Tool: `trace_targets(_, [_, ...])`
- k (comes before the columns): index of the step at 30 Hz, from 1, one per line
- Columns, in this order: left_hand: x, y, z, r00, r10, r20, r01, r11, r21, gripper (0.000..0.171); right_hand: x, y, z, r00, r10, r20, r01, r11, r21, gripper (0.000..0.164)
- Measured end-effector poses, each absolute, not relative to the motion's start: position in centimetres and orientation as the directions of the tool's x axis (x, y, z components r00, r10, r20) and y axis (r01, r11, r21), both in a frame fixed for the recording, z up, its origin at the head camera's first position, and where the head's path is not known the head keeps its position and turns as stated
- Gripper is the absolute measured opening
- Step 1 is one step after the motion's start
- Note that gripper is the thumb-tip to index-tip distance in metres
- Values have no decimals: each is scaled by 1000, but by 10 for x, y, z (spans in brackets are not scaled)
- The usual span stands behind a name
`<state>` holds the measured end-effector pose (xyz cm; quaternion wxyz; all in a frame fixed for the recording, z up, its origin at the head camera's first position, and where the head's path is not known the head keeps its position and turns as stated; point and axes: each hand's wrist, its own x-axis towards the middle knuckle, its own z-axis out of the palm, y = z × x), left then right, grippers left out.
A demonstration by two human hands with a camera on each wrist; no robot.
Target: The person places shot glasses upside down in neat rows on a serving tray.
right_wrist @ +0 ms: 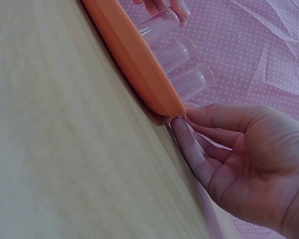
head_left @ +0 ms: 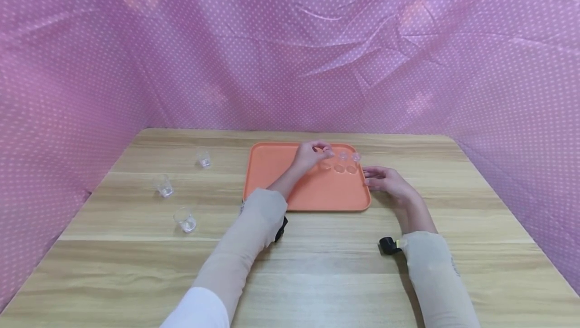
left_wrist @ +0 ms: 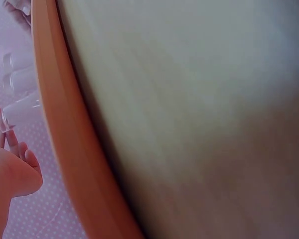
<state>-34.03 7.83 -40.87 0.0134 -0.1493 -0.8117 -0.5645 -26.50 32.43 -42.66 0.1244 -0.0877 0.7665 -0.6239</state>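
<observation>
My left hand (head_left: 312, 154) reaches over the orange tray (head_left: 272, 167) and pinches the upper end of a small clear glass (right_wrist: 160, 26). That glass stands mouth down at the left end of a short row. Beside it are a middle glass (right_wrist: 174, 56) and a right-hand glass (right_wrist: 193, 82), both mouth down at the tray's far right. At the tray's right edge, my right hand (head_left: 387, 182) holds the rim between thumb and fingers. In the left wrist view, the left hand (left_wrist: 15, 169) shows with its fingertips at the end of the glass.
On the wooden table (head_left: 326, 267), left of the tray, three more clear glasses stand upright: a far one (head_left: 205, 159), a middle one (head_left: 165, 187) and a near one (head_left: 186, 220). A pink dotted cloth (head_left: 290, 56) hangs around the back and sides.
</observation>
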Motion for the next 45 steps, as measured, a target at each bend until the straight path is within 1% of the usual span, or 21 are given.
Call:
trace_targets(5, [-338,81,-409,-945,253,205,286,344,894,22,-265,324,-426,-952,-298,-70,9,202,-979,48])
trace_targets(10, [-335,83,-407,-929,278,243,338,371,865,22,-265,323,-426,-953,-295,-69,11,194,-981,47])
trace_targets(14, [-334,83,-406,-936,282,210,316,410,856,24,-265,323,-425,-952,-295,-78,21,193,-981,47])
trace_targets(17, [-334,84,-406,-937,285,201,310,414,856,25,-265,323,-425,-951,-296,-82,25,191,-981,47])
trace_targets(31, [-334,83,-408,-929,289,230,338,414,846,26,-265,324,-426,-951,-300,-71,15,184,-983,47])
trace_targets(33, [-334,82,-407,-932,288,219,328,415,849,27,-265,323,-426,-952,-299,-73,18,183,-983,47])
trace_targets(37, [-334,79,-406,-945,280,172,276,394,877,33,-264,323,-426,-950,-303,-72,16,182,-983,47])
trace_targets(40, [-335,74,-401,-954,263,147,236,350,907,40,-264,323,-426,-949,-306,-69,11,185,-983,48])
trace_targets(45, [-331,63,-382,-963,223,149,208,268,941,39,-263,325,-426,-954,-292,-73,13,199,-980,48])
